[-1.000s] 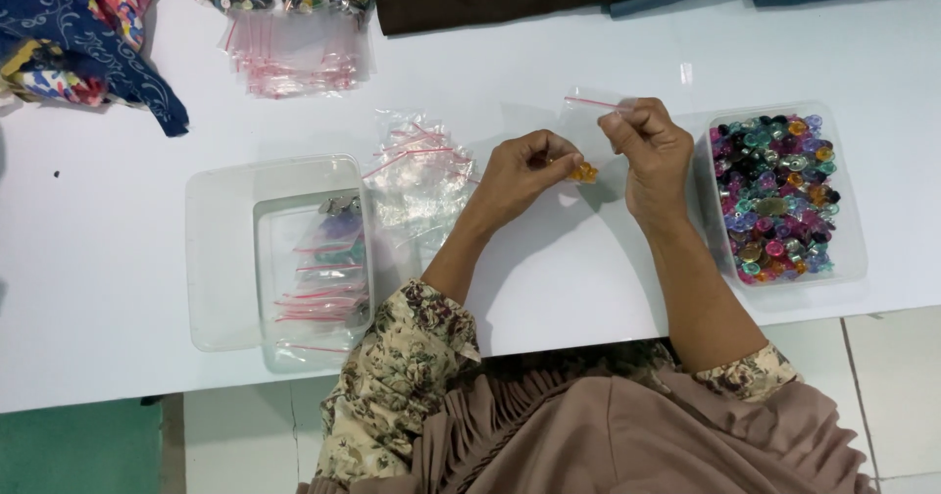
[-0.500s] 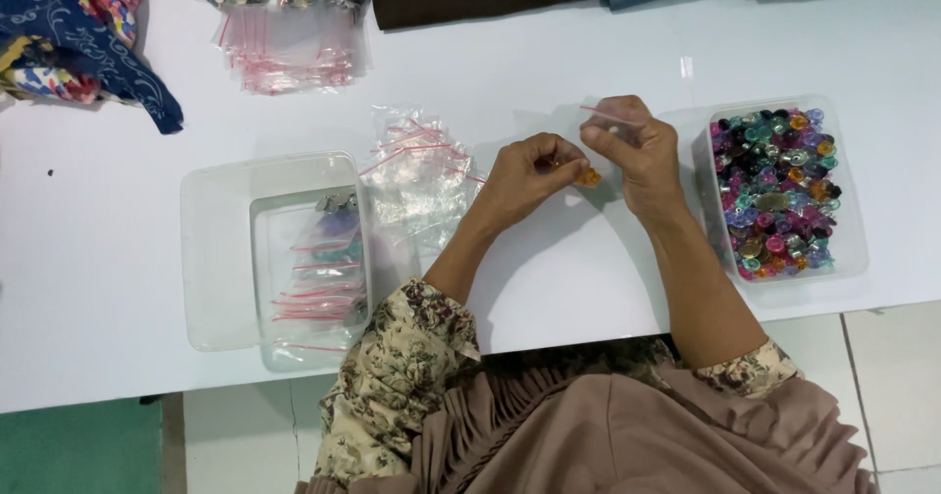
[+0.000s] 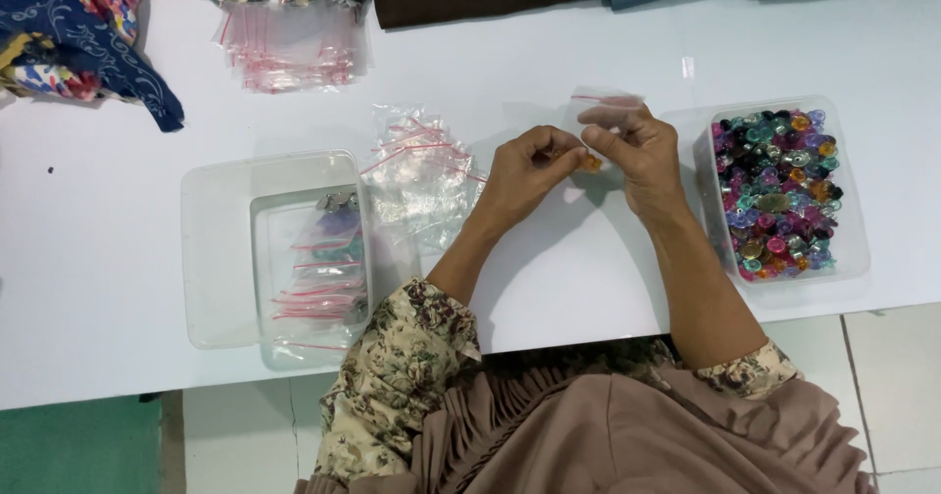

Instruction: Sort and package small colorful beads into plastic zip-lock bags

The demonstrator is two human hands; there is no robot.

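I am holding a small orange bead (image 3: 592,163) pinched between both hands: left hand (image 3: 524,169) and right hand (image 3: 637,149) meeting fingertip to fingertip above the desk (image 3: 588,259). The right hand is also gripping a clear zip bag (image 3: 606,102), soft film with a red strip, lying just beyond the bead.

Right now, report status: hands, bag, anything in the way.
Left hand and right hand pinch an orange bead at a small clear bag. Bead tub beside right hand. Nothing blocking.
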